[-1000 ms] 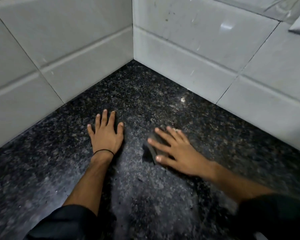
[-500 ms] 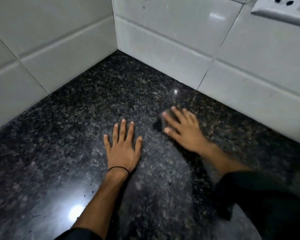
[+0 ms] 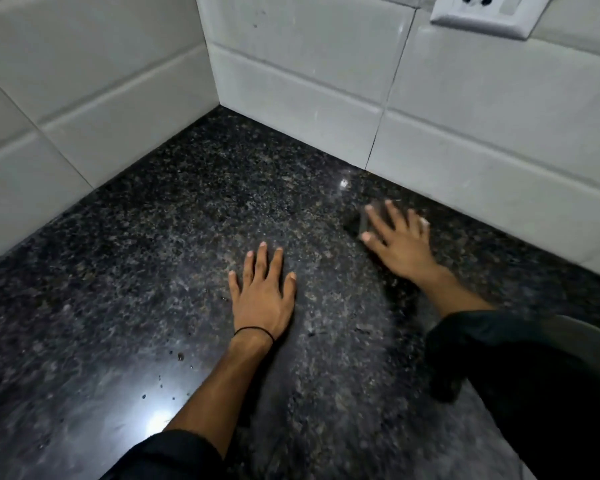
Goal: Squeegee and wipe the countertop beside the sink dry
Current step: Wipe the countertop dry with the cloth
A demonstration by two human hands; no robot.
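The countertop (image 3: pixel 187 237) is dark speckled granite that runs into a corner of white tiled walls. My left hand (image 3: pixel 262 296) lies flat on it near the middle, fingers spread, holding nothing, a thin black band on the wrist. My right hand (image 3: pixel 397 237) presses down flat on a small dark pad or cloth (image 3: pixel 355 223), close to the right wall; only the pad's left edge shows beyond the fingers and it is blurred. A few water drops (image 3: pixel 179 356) sit on the stone near my left forearm.
White wall tiles (image 3: pixel 84 98) close the counter on the left and at the back right. A white socket plate (image 3: pixel 482 15) is mounted on the right wall, above my right hand. A light glare (image 3: pixel 160 424) shines on the near counter.
My right hand has slid the dark pad away from my left hand, toward the right wall. My left hand stays planted flat on the stone. The view has shifted right, bringing the socket into sight.
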